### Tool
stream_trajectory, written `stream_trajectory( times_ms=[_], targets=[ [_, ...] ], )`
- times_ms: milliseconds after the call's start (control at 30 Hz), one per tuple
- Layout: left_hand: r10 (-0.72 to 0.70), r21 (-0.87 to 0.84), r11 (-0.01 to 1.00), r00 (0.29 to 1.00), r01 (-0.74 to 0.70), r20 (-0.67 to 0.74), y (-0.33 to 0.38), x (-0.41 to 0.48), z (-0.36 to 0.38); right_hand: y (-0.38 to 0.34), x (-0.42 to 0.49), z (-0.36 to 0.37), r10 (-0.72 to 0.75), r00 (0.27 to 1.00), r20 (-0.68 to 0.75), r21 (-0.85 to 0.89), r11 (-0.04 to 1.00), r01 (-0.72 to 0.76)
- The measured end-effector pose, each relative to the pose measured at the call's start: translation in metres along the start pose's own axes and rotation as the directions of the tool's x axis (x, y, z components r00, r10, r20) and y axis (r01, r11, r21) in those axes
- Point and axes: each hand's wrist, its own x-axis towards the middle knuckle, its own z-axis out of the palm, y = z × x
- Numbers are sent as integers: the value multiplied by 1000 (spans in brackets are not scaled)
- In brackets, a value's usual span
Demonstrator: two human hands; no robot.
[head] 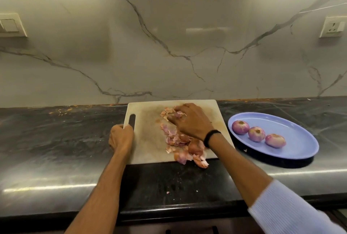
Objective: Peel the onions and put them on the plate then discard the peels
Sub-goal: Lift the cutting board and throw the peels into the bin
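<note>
**A:** Which step is this?

**B:** Peeling looks finished. Three peeled onions sit in a row on the blue plate, just right of the cutting board. I'd call this the start of discarding: collecting the onion peels.

**A:** Where are the peels?

**B:** On the board's right half, in a loose trail from near its far edge to its near edge. A few hang over the near edge onto the dark countertop.

**A:** And the hands?

**B:** The right hand lies over the far clump. Its fingers are bent down with the tips dug into the skins, so that clump sits under the fingers and palm. The rest of the trail runs back under the wrist and is not held. The left hand grips the board's left edge beside the handle slot, with the fingers wrapped under the rim.

**A:** What does the next move call for?

**B:** Probably raking the far clump toward the near pile so it all becomes one heap, with the board held steady. The skins are thin and light, so they need a sweeping gather, not a pinch. The overhanging pieces should be drawn in too. No bin is in view, so I cannot tell where the heap goes.
</note>
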Motion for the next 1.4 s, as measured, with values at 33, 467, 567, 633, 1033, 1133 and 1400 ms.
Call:
stream_trajectory(
  times_ms=[33, 467, 567, 633, 1033, 1133, 1400],
  targets=[
    [5, -8, 1000, 1000, -5, -2, 0, 0, 0, 3, 14, 8, 36, 999, 18, -20, 999, -36],
    [-26, -120, 992, 999, 28, 18, -12, 10, 0, -16, -32, 25, -240, 958, 156, -55, 966, 251],
    [-26, -136, 990, 999, 29, 20, -12, 11, 0, -11, -31, 11, -190, 976, 109, 29, 982, 188],
    [-29, -140, 990, 1000, 30, 12, -12, 12, 0, -1, -12, 10, -177, 983, 53, 90, 981, 172],
    [8, -209, 978, 1000, -12, -16, -8, 12, -5, -10, -14, 24, -317, 877, 362, 311, 928, 207],
    [30, -226, 973, 999, -34, -24, -6, 11, -4, 5, -27, 10, -300, 936, 186, 414, 887, 202],
    [61, -319, 945, 997, -74, -51, -4, 13, -5, 58, -26, 5, -46, 970, -237, 206, 974, 96]
  ],
)
